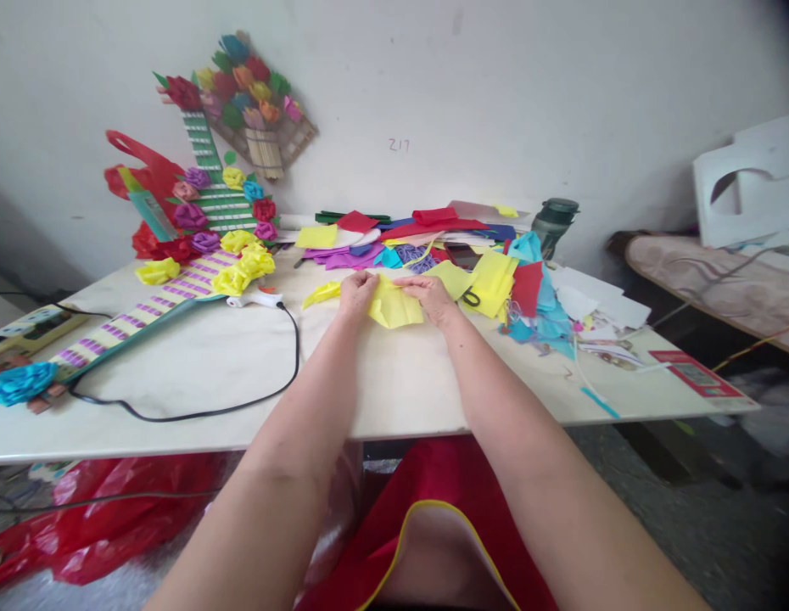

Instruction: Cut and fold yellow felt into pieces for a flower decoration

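Between my two hands a piece of yellow crepe paper [396, 307] is stretched above the white table [407, 386]. My left hand [358, 293] pinches its left upper edge. Fingers of my right hand [431, 297] are closed on the upper right edge. A twisted yellow paper piece [321, 294] lies just left of my left hand. To the right of my right hand are more yellow sheets [495, 283], with the dark handle of scissors [471, 297] showing against them.
A guitar-shaped craft [159, 310] with paper flowers lies at left. Near it rests a white glue gun [254, 299] with a looping black cord [197, 417]. Coloured paper [394, 229] piles up along the wall. At right stand a dark bottle [553, 225] and blue paper scraps [547, 314].
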Tool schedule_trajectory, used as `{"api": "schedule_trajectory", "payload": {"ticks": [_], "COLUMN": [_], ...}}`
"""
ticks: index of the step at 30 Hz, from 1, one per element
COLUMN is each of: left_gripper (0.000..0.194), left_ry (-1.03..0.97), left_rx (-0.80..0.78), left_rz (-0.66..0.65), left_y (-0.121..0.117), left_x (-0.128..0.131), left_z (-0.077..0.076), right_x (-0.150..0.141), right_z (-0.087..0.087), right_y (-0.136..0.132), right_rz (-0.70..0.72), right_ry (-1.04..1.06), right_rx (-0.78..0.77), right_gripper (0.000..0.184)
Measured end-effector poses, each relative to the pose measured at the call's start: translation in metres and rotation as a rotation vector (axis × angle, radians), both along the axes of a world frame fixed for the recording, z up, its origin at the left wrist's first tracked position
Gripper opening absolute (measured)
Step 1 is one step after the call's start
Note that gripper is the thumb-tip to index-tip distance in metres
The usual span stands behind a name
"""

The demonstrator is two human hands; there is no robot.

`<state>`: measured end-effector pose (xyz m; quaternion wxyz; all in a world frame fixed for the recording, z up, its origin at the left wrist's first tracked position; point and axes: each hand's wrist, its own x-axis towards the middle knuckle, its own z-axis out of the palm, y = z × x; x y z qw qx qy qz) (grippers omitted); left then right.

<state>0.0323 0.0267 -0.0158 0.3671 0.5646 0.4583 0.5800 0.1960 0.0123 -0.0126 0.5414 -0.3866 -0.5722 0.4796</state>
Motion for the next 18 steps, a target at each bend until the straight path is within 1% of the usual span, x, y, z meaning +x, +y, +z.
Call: {"api": "schedule_trajectory", "payload": {"ticks": [8, 13, 16, 18], "left_gripper": [0.023, 0.025, 0.024, 0.023], "left_ry": [-0.02, -0.047, -0.053, -0.056], "left_rx": [0.022, 0.0, -0.006, -0.009], "left_rz": [-0.01, -0.03, -0.033, -0.032], "left_y": [0.0031, 0.0019, 0.002, 0.0018], "left_x": [-0.001, -0.0006, -0.0009, -0.0011], "left_z": [-0.0029, -0.0019, -0.0019, -0.0018], "right_x": [0.0038, 0.0036, 0.0013, -0.0004], "right_z": [0.0024, 0.0051, 0.0031, 0.0005], "right_y": [-0.0022, -0.0049, -0.0018, 0.0015], "right_rz": [-0.013, 0.03, -0.038, -0.074], "right_ry": [-0.139, -0.094, -0.121, -0.151], "right_rx": [0.048, 0.055, 0.079, 0.111], "right_gripper": [0.027, 0.029, 0.035, 0.033]}}
